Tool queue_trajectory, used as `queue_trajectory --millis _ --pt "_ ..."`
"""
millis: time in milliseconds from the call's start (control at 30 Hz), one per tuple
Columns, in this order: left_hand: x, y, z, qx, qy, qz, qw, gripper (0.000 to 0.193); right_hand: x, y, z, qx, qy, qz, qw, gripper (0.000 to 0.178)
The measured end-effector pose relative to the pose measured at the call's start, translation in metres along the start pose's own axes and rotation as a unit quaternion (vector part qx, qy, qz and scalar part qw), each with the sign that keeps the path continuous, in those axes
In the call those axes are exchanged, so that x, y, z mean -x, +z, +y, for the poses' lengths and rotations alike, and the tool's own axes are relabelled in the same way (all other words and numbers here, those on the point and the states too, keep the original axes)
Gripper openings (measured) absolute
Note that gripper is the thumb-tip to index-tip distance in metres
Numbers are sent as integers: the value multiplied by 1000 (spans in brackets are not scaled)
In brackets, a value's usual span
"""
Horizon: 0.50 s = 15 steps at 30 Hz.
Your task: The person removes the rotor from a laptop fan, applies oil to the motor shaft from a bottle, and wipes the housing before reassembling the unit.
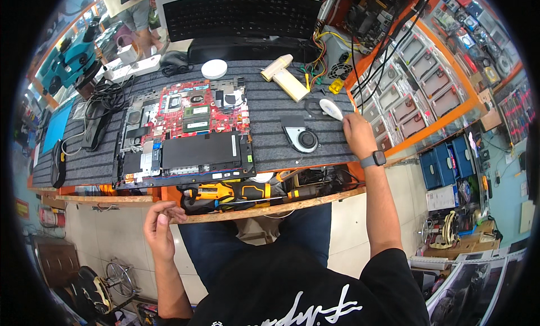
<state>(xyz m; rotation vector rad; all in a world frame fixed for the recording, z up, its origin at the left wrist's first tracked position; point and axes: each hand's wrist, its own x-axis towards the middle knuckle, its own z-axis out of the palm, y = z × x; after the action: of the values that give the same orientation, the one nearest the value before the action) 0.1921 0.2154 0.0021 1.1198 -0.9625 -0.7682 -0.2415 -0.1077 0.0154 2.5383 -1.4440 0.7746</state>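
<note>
My right hand (359, 134), a dark watch on its wrist, is at the bench's right side. Its curled fingers pinch the near end of a white rounded, tapered object (331, 109); its exact kind I cannot make out. Over the left front edge of the pulled-out drawer (270, 211) hovers my left hand (160, 231), fingers stretched and holding nothing. An opened laptop base (185, 132) lies on the bench, showing a red circuit board (163, 109) and a black battery (201, 152). To its right rests a loose cooling fan (304, 139).
A cream T-shaped tool (286, 78) and a white round lid (214, 69) lie behind the fan. The drawer holds a yellow-black power tool (230, 192). Cables (107, 101) and a teal microscope (70, 59) are at left, a keyboard (242, 17) at the back, glass-fronted shelves (416, 84) at right.
</note>
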Motion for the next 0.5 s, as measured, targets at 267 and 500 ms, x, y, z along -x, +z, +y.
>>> queue_trajectory --millis 267,500 --pt "-18 61 -1 10 -26 -122 992 41 -35 7 -21 -183 173 -48 967 48" --pt "-26 114 0 -18 17 -275 961 31 -51 31 5 -144 175 -93 970 60"
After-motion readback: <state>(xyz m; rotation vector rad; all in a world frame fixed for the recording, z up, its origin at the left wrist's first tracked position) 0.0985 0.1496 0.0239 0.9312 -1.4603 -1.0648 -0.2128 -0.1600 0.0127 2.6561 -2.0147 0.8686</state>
